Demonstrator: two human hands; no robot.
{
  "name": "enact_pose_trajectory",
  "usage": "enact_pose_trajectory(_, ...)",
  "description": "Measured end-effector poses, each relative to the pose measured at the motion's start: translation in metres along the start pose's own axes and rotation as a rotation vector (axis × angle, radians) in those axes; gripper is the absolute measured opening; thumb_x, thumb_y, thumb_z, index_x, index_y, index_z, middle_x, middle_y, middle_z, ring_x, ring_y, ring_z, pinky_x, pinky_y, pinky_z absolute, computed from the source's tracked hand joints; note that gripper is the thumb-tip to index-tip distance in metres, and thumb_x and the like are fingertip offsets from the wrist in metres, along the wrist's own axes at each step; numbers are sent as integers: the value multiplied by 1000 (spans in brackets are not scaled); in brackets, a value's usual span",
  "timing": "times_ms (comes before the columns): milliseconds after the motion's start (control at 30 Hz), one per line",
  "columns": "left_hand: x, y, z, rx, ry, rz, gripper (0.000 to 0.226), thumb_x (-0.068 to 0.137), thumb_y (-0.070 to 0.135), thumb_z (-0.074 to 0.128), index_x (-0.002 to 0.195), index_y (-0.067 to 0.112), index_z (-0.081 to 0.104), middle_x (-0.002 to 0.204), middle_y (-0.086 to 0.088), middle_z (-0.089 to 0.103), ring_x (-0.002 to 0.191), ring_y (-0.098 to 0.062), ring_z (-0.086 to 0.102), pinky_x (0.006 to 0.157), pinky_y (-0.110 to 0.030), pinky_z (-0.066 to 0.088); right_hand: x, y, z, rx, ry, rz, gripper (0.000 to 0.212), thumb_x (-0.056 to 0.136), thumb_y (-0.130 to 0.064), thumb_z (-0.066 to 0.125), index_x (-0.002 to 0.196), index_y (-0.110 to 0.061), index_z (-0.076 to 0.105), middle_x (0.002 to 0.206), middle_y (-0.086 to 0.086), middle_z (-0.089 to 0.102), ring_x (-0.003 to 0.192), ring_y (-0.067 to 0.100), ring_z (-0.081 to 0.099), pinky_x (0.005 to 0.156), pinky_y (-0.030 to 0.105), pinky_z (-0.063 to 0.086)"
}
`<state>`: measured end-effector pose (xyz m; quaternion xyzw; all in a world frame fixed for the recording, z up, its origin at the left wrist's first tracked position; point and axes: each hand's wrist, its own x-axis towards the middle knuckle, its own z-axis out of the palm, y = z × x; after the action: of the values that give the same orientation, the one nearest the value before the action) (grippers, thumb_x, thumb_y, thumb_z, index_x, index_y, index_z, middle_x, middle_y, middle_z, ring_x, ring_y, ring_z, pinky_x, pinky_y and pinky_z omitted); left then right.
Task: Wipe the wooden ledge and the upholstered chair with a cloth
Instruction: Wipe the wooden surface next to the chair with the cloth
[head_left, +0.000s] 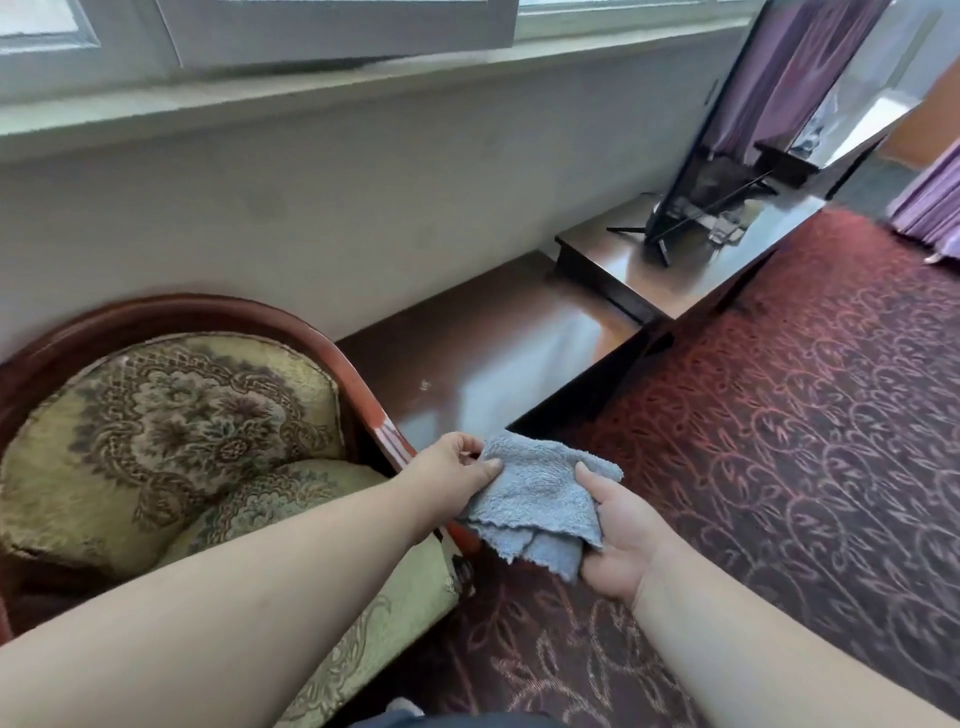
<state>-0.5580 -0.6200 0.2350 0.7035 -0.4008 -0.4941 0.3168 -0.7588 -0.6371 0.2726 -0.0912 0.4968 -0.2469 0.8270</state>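
A folded blue-grey terry cloth (540, 499) hangs between both hands, in the air just in front of the ledge's near corner. My left hand (452, 470) pinches its upper left corner. My right hand (621, 530) grips its right side and lower fold. The dark glossy wooden ledge (498, 343) runs along the wall from the chair toward the right. The upholstered chair (156, 431), with a green floral back cushion and a curved red-brown wooden frame, stands at the left; my left forearm crosses over its seat.
A raised wooden stand (639, 260) at the ledge's far end carries a flat screen on thin black legs (727, 171). A window sill runs above the grey wall (311, 197). Red patterned carpet (779, 415) covers the floor at right; purple curtains hang at the far right.
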Motion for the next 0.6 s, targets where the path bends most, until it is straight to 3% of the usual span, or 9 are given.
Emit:
enact_pose_trajectory(67,24,10,-1,58,10,12,32,75,53,69,100,35,60,86,15,69,75,1,66,60,-19,47,19,-15,0,15,-7,25,57,101,-40,42,116,11,64,121,32,63,102,48,65,87,55,46)
enact_pose_trajectory(167,60,11,1,49,27,-16,23,80,45,70,98,36,58,90,11,69,78,-5,68,69,-27,56,56,-44,2,21,-13,24,56,102,-39,41,124,9,58,122,32,62,105,47,64,87,54,49)
enact_pose_trajectory(267,97,7,5,1,75,-67,31,83,38,70,110,29,60,94,7,71,82,-7,69,75,-26,57,98,-79,4,-3,-52,74,57,101,-39,42,116,11,64,121,33,63,104,47,65,74,54,58)
enact_pose_trajectory(400,144,-1,18,-128,198,-141,29,83,32,72,111,26,63,80,12,70,65,6,67,63,-15,53,164,-125,-3,-88,-91,192,55,100,-37,44,105,11,69,122,32,62,107,46,64,77,57,57)
enact_pose_trajectory(500,178,-13,33,-215,317,-240,37,82,40,71,115,29,59,97,11,71,86,-2,68,85,-18,50,213,-161,-5,-179,-94,287,48,99,-35,48,113,7,66,119,30,65,104,45,66,77,58,57)
enact_pose_trajectory(567,200,-27,42,-228,410,-352,46,86,48,65,125,28,56,116,6,66,100,-7,61,89,-6,36,249,-186,-6,-222,-80,309,44,99,-35,50,116,3,63,114,28,68,98,43,68,70,56,58)
enact_pose_trajectory(600,212,-37,45,-223,459,-416,51,88,50,61,131,25,53,123,3,63,106,-11,58,90,-9,33,268,-197,-7,-240,-75,309,42,99,-35,51,116,2,62,111,27,69,96,42,69,67,55,59)
